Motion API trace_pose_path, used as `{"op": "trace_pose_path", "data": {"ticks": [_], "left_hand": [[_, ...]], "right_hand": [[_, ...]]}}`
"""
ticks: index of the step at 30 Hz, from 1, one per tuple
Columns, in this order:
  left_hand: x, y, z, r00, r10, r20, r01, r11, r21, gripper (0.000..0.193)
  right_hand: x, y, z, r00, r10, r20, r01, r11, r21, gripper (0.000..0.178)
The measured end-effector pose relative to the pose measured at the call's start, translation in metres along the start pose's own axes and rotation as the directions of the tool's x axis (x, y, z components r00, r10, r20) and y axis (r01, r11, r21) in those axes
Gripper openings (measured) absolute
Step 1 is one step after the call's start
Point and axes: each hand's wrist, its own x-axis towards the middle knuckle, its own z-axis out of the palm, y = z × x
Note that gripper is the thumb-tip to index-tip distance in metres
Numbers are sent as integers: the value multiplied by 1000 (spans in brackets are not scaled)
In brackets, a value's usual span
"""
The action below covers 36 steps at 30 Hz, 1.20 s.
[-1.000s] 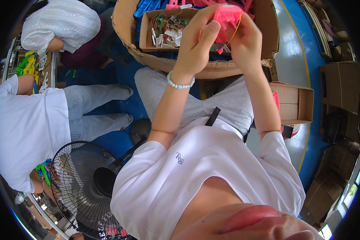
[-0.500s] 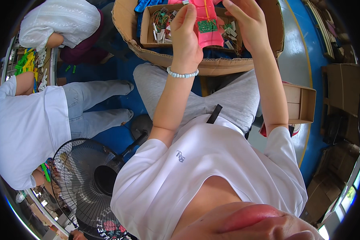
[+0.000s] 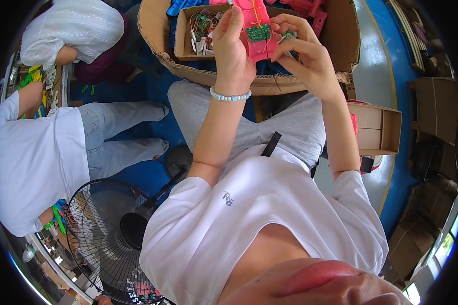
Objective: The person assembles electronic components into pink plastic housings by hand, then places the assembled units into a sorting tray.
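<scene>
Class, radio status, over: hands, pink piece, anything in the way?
Left hand gripping pink piece. Right hand at its right edge, contact unclear. Green circuit board on it, yellow wire alongside; nothing seen blocking the hands.

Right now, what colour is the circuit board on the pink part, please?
The circuit board is green, shown best in the head view.

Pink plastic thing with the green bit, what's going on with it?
The person's left hand is holding the pink plastic piece, with a small green circuit board and a yellow wire on it. The right hand is close by on its right side, fingers bent. In front, a smaller box of wires and parts sits inside a big cardboard box.
</scene>
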Motion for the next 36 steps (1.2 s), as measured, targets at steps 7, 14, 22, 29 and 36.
{"op": "trace_pose_path", "data": {"ticks": [7, 14, 22, 29, 36], "left_hand": [[-29, -25, 32, 998, -38, 41, 32, 989, 141, 26], [-89, -84, 49, 917, -252, 309, 179, 953, 246, 31], [-94, -80, 61, 832, -342, 436, 107, 871, 480, 35], [-63, 20, 119, 638, -280, 717, 418, 908, -18, 31], [-52, 75, 145, 571, -49, 820, 494, 817, -296, 21]], "right_hand": [[-41, -29, -16, 874, 315, -369, -289, 949, 126, 42], [-126, -57, -22, 771, 325, -548, -461, 878, -129, 50], [-272, 6, -156, 614, 156, -774, -764, 364, -533, 33], [-424, 90, -204, 413, 626, -661, -878, 81, -471, 30], [-405, 95, -240, 514, 567, -644, -793, 27, -609, 27]]}}
